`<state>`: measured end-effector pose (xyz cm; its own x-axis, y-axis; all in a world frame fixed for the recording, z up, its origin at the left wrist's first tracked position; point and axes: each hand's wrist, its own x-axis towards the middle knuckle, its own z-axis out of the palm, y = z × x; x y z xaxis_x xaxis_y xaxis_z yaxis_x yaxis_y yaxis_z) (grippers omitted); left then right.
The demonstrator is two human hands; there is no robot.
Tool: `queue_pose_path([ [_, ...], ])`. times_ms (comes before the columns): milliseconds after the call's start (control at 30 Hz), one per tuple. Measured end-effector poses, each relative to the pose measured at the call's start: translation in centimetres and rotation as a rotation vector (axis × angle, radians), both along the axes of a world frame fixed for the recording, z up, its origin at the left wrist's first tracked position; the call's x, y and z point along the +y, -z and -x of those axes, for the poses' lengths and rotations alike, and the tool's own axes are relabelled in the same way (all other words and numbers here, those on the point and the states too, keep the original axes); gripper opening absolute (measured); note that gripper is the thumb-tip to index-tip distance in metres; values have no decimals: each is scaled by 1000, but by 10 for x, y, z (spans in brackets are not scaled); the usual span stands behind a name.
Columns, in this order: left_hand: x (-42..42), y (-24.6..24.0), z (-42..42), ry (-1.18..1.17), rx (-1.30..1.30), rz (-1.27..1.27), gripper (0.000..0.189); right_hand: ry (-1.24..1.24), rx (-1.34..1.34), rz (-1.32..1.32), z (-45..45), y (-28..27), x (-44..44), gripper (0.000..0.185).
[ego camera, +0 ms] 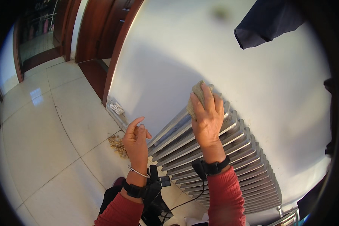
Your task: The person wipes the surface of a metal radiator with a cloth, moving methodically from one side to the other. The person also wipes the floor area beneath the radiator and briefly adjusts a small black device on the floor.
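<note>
A tan textured cloth (197, 97) lies bunched under the fingers of my right hand (208, 117), which presses it against the top far end of a silver column radiator (237, 130). Part of the cloth is hidden by the fingers. My left hand (136, 138) hovers to the left of the radiator's end column, fingers partly curled and apart, holding nothing. Both wrists carry black straps with devices, and a thin cable runs below them.
Small tan pieces (118, 145) lie piled on the tiled floor (65, 163) by the radiator. A crumpled white item (116, 108) rests on a pipe at the wall's foot. Dark fabric (267, 24) hangs at upper right. A brown wooden door frame (121, 50) borders the wall.
</note>
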<state>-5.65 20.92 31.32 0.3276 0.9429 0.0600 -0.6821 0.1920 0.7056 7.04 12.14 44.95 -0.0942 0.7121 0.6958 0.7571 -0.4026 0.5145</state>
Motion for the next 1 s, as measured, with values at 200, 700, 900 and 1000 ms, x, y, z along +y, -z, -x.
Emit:
queue_pose_path([
  [200,2,-1,3,12,27,26,23,52,81,247,-8,86,10,20],
  [700,20,-5,13,-61,-15,10,22,319,119,519,-4,114,28,9],
  [900,23,-4,19,-47,-8,34,22,332,-46,356,2,22,28,4],
  [1000,21,-5,15,-38,11,45,22,337,-124,390,0,48,26,5],
])
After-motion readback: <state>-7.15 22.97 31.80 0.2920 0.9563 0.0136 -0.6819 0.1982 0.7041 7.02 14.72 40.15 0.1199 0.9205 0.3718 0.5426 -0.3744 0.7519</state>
